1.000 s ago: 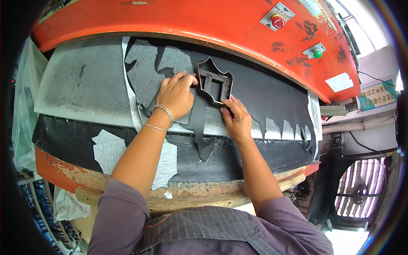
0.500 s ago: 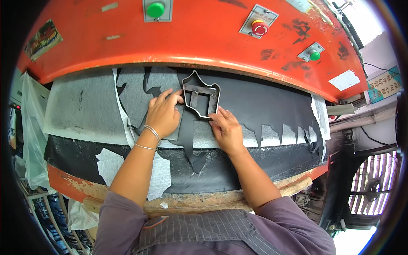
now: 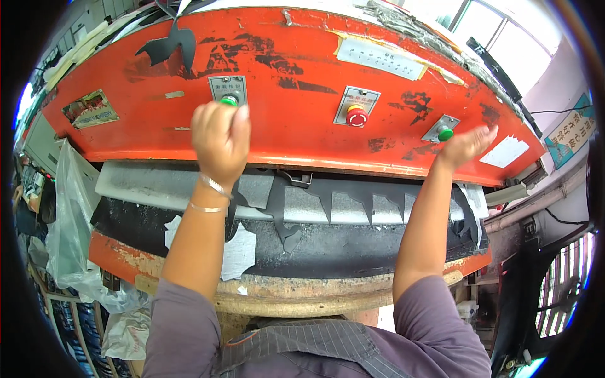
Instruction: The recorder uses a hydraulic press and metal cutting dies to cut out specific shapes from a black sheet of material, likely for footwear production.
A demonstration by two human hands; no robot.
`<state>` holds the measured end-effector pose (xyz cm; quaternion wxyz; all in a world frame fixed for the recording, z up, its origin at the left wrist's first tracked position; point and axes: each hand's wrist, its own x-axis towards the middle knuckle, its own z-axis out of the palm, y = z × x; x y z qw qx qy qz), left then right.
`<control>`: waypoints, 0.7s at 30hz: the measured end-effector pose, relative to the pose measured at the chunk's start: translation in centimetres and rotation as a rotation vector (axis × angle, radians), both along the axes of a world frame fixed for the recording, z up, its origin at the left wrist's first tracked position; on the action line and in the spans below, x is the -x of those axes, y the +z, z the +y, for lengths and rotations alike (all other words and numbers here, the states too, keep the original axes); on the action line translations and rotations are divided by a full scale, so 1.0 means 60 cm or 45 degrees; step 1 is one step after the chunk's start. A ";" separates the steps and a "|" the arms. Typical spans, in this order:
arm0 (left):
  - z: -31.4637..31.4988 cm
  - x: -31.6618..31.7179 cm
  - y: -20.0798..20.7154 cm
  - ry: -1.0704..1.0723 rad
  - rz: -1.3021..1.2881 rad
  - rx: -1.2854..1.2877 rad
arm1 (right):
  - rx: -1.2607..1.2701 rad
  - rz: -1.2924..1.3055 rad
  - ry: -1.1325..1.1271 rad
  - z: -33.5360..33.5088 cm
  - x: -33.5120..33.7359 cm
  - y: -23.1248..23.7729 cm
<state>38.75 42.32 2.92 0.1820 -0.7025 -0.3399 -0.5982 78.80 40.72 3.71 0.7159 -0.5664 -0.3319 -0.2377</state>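
My left hand (image 3: 220,142) is closed like a fist, directly below the left green push button (image 3: 229,100) and overlapping its lower edge. Whether it touches the button I cannot tell. My right hand (image 3: 467,148) has its fingers stretched out, beside the right green push button (image 3: 445,134); contact is unclear there too. Both buttons sit on the front of a red press beam (image 3: 283,135). Beneath its lower edge, only the near end of a metal cutting die (image 3: 297,179) shows. It rests on a black sheet (image 3: 350,189) with jagged cut-outs along the near side.
A red stop button (image 3: 357,116) sits between the green ones. Grey-white sheet pieces (image 3: 241,255) lie on the black work surface (image 3: 340,251), edged by a worn wooden rail (image 3: 296,307). A clear plastic bag (image 3: 72,220) hangs at left. A black scrap (image 3: 170,47) dangles over the beam.
Both hands have let go of the cutting die and risen to the beam's green buttons, left and right. The view has shifted, and the die is now mostly hidden under the beam.
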 end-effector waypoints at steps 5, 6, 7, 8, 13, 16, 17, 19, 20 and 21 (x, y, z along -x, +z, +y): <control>-0.006 -0.004 0.000 -0.214 0.181 0.613 | 0.052 -0.016 -0.093 0.026 -0.034 -0.008; -0.037 0.009 -0.009 -0.258 0.156 0.754 | 0.134 -0.143 0.025 -0.001 -0.003 -0.028; -0.075 0.017 -0.036 -0.259 0.123 0.768 | 0.211 -0.274 0.142 -0.035 0.031 -0.050; -0.116 0.022 -0.068 -0.345 0.127 0.980 | 0.321 -0.143 0.499 -0.080 0.063 -0.090; -0.324 0.053 -0.168 -0.410 0.491 1.636 | 1.524 -0.807 1.578 -0.331 0.297 -0.146; -0.387 0.034 -0.195 -0.281 0.521 1.325 | 1.538 -0.985 1.597 -0.388 0.357 -0.204; -0.389 0.030 -0.198 -0.242 0.519 1.347 | 1.516 -1.026 1.469 -0.392 0.369 -0.223; -0.393 0.025 -0.209 -0.186 0.495 1.304 | 1.435 -1.052 1.327 -0.396 0.381 -0.235; -0.394 0.022 -0.215 -0.141 0.482 1.253 | 1.492 -1.029 1.325 -0.396 0.382 -0.234; -0.389 0.020 -0.218 -0.143 0.439 1.205 | 1.496 -1.033 1.316 -0.392 0.383 -0.231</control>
